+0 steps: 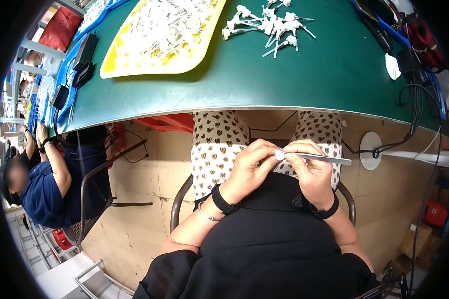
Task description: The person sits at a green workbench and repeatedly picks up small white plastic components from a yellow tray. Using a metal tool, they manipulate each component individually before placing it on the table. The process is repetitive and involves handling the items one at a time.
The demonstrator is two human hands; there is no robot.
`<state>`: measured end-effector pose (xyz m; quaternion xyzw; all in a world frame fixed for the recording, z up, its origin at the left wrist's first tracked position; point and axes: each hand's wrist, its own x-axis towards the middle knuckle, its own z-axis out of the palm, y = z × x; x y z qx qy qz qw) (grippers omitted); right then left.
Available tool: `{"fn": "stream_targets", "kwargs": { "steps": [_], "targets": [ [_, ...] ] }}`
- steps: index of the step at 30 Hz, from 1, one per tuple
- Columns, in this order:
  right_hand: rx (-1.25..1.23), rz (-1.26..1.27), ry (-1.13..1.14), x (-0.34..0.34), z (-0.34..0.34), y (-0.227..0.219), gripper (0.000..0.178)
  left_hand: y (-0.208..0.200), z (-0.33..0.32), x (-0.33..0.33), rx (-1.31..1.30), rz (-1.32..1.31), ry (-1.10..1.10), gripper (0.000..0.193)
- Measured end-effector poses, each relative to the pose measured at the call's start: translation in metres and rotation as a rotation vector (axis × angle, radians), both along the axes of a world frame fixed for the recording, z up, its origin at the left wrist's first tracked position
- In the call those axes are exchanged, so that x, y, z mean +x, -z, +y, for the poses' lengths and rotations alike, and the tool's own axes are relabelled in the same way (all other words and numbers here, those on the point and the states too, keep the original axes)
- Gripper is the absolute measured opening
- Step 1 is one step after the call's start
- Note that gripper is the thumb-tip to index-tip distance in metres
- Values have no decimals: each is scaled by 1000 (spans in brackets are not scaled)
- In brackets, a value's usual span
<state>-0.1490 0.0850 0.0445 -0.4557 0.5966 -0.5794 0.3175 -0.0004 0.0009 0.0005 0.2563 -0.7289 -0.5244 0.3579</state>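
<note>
Over my lap, just off the table's near edge, my two hands meet. My left hand (254, 167) is closed, thumb and fingers pinching a small white plastic part (280, 155). Closed as well, my right hand (312, 172) grips a slim grey metal tool (329, 159), possibly tweezers, which sticks out to the right. The tool's other end is hidden by my fingers close to the white part. On the table lies a loose pile of white plastic pump heads with thin tubes (279, 26). Left of it, a yellow tray (184, 68) is heaped with similar pieces.
The green table (264, 84) spans the far side. Black cables (419, 99) hang off its right end, near a crumpled white piece (392, 66). At left, blue trays and a black holder (85, 52) line the edge. A co-worker (50, 189) sits left on a chair.
</note>
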Motion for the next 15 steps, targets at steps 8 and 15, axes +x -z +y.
{"fn": "stream_targets", "kwargs": {
  "steps": [8,15],
  "targets": [
    [-4,14,0,-1,-1,1,8,0,-1,0,-15,-4,10,14],
    [16,-11,7,-1,-1,0,7,1,-2,0,-17,-11,16,14]
  ]
}}
